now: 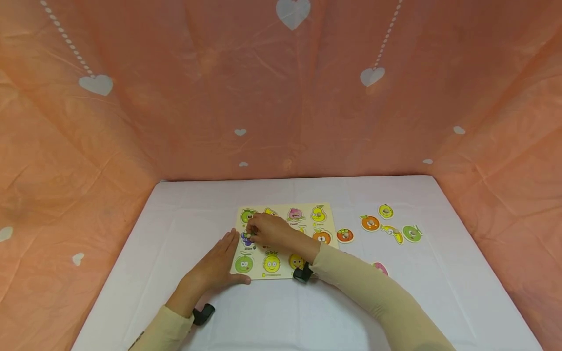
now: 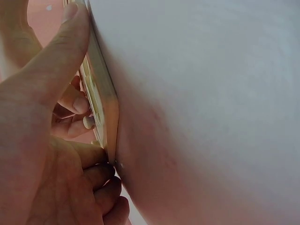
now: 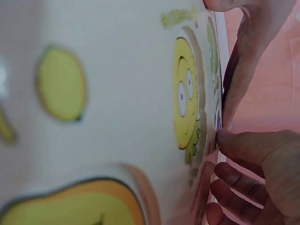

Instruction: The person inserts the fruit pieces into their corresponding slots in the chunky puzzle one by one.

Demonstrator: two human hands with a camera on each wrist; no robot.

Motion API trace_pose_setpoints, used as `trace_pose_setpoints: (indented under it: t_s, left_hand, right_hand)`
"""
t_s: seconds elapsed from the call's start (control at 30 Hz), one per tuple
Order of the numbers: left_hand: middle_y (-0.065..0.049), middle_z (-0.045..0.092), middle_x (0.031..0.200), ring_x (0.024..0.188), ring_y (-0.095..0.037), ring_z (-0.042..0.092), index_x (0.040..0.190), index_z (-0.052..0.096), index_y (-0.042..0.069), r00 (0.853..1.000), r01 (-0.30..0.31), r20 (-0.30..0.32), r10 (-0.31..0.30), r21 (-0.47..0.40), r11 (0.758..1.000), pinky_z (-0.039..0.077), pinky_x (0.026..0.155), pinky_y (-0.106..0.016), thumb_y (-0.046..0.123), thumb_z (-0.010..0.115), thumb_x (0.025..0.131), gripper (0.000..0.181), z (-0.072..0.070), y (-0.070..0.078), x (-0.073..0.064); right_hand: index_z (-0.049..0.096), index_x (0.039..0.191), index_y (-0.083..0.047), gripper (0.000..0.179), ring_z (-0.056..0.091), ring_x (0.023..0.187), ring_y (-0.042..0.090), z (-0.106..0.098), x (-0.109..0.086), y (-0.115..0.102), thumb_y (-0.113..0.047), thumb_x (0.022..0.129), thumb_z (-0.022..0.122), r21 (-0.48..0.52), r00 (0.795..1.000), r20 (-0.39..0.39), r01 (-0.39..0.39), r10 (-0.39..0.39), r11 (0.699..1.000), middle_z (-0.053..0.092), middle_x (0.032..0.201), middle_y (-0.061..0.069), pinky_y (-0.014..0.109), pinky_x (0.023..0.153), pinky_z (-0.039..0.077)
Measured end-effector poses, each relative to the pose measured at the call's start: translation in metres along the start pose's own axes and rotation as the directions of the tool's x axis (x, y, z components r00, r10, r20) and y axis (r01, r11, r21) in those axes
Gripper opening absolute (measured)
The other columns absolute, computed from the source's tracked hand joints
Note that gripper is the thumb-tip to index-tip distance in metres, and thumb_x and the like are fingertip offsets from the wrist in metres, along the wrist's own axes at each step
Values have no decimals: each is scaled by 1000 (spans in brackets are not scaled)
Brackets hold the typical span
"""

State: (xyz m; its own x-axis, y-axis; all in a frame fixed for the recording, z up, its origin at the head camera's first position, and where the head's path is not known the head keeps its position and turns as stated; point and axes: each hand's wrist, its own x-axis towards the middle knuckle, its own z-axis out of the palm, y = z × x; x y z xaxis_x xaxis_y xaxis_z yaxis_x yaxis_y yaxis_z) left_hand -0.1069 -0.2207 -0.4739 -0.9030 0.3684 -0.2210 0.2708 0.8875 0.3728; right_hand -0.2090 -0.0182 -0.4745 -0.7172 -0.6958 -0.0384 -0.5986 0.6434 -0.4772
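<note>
The cream right sleeve (image 1: 377,297) reaches in over the near edge of the white-covered desk (image 1: 439,292), hiding part of a pink piece (image 1: 380,268) and the middle of the fruit puzzle board (image 1: 309,210). That board lies near the desk's middle, slightly towards its left edge. On its left side, the right hand's grip (image 1: 274,231) is pinched at the grape piece (image 1: 244,239). The left hand's grip (image 1: 217,265) is spread, fingers along the board's left edge, thumb at its near one. A red fruit piece (image 1: 345,236) sits just beside the board; towards the desk's right edge lie loose orange (image 1: 370,223), lemon (image 1: 386,211), banana (image 1: 395,234) and green fruit (image 1: 411,233) pieces. A peach-coloured curtain (image 1: 263,97) hangs beyond the far edge.
</note>
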Motion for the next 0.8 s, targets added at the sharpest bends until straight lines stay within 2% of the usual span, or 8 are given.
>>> trace_pose_setpoints:
  t_s: [0.13,0.4,0.6,0.8]
  left_hand:
    - [-32,17,174,162,-46,18,164,20,-15,1000,0,-3,0,-7,1000,23,132,-57,55,91,81,129,-1,1,-2]
    - [-32,15,175,163,-46,16,164,18,-15,1000,4,-2,-4,-11,1000,22,132,-58,54,90,82,129,-1,0,-2]
    - [-32,16,174,163,-46,16,164,18,-15,1000,2,-9,-2,-8,1000,22,132,-57,54,91,82,129,-1,0,-2]
    - [-32,17,174,163,-46,17,164,19,-15,1000,5,-12,-5,-14,1000,22,132,-57,53,92,81,129,0,1,-2]
  right_hand:
    - [76,119,-19,17,58,97,7,-3,-4,2,-27,104,74,45,1000,10,-5,4,999,63,109,-9,24,87,53]
    - [77,121,-17,19,63,101,9,-19,-13,11,-25,107,69,103,999,-41,-9,13,995,67,114,-6,28,92,56]
    - [79,118,-15,19,61,92,12,-37,-24,18,-25,103,76,130,997,-59,-51,59,990,68,110,-5,29,85,56]
    - [79,119,-14,22,61,88,13,-47,-38,31,-26,100,79,75,991,-103,-72,79,995,69,107,-3,30,78,55]
